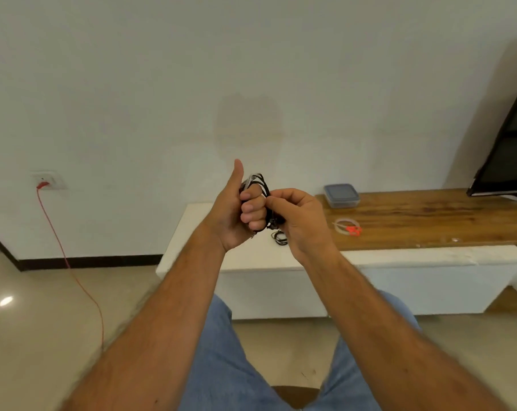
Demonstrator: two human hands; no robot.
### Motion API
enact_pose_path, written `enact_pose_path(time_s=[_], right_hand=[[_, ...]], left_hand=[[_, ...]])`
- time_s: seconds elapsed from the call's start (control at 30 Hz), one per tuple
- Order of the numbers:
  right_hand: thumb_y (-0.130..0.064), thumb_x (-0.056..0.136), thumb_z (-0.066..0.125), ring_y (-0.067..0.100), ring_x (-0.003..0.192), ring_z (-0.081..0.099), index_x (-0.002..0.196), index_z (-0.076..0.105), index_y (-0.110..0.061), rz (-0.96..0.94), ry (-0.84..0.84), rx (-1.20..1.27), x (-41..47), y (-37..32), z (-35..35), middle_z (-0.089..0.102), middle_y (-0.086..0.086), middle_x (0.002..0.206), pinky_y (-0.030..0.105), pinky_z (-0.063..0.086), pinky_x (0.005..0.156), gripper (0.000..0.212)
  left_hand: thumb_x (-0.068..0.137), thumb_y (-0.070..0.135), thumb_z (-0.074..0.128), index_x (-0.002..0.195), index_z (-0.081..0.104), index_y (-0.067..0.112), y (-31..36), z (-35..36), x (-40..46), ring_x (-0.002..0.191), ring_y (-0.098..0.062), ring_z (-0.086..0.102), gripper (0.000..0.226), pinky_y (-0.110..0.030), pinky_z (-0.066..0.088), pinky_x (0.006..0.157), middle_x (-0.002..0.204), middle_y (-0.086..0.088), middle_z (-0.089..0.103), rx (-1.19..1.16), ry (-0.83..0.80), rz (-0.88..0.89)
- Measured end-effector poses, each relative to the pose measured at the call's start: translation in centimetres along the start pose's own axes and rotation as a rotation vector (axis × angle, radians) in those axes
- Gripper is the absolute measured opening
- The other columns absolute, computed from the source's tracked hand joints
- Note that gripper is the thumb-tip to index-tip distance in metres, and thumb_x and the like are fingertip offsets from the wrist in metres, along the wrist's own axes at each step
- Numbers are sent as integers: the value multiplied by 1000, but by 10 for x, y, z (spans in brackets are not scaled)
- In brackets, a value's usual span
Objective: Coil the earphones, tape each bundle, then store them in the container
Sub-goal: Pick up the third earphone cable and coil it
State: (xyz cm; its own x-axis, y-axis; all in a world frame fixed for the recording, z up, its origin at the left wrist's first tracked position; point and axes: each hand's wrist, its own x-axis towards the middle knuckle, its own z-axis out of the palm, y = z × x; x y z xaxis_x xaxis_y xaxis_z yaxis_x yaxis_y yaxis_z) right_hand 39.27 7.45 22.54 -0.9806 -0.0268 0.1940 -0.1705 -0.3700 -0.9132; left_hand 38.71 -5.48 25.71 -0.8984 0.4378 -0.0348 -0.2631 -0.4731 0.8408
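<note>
Black earphones (258, 185) are wound around the curled fingers of the left hand (236, 215), pinched by the right hand (295, 218). Taping appears undone; tape (347, 226) and closed container (341, 195) wait mid-counter, another bundle (279, 237) near its left end.

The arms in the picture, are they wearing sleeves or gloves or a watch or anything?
No. Both forearms are bare all the way down the picture, with no sleeve showing. The left hand and the right hand wear no gloves, and no watch, bracelet or ring can be seen. The only clothing in view is blue jeans on the person's legs, below the arms.
</note>
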Motion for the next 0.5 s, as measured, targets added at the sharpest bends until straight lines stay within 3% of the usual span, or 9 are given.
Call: enact_pose_path(time_s=[0.17,0.33,0.5], right_hand=[[7,84,64,24,75,61,73,71,-15,-37,99,9,9,28,3,68,4,71,41,51,75,26],[7,84,64,25,71,58,76,69,-14,-72,152,-55,17,49,7,66,8,70,36,49,66,23],[5,87,61,13,67,60,108,66,-10,144,12,-19,33,59,0,66,1,69,25,50,66,26]], left_hand=[[91,71,21,41,38,22,-8,-20,13,28,-6,29,73,-16,28,34,36,6,31,58,101,-10],[91,71,26,43,34,21,-13,-36,25,30,-9,25,70,-18,27,34,38,4,30,150,193,-5],[95,62,33,45,32,21,-19,-61,32,27,-6,21,65,-15,18,31,35,6,26,100,170,-63]])
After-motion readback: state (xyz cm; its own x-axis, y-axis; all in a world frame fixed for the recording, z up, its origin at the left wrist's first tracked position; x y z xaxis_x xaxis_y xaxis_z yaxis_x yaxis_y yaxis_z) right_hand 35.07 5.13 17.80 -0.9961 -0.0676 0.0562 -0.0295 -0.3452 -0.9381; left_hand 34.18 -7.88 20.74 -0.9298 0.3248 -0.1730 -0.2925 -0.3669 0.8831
